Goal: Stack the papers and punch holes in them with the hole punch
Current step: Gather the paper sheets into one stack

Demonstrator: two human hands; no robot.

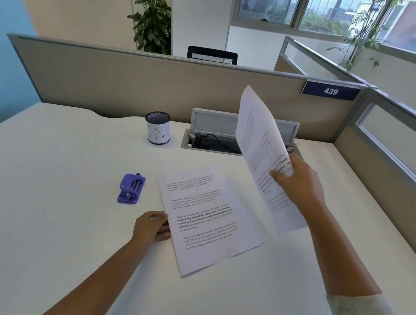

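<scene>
White sheets, stacking step in hand; nothing punched yet.
Right hand pinches one lifted sheet; left hand, fingers flat, steadies the pile on the desk; purple hole punch nearby, untouched; next: lay sheet squarely on pile.

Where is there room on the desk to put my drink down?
Bare desk lies left of the purple hole punch and near the front edge. It is crowded in the middle: the left hand touches the flat papers, and the right hand holds a raised sheet.
</scene>
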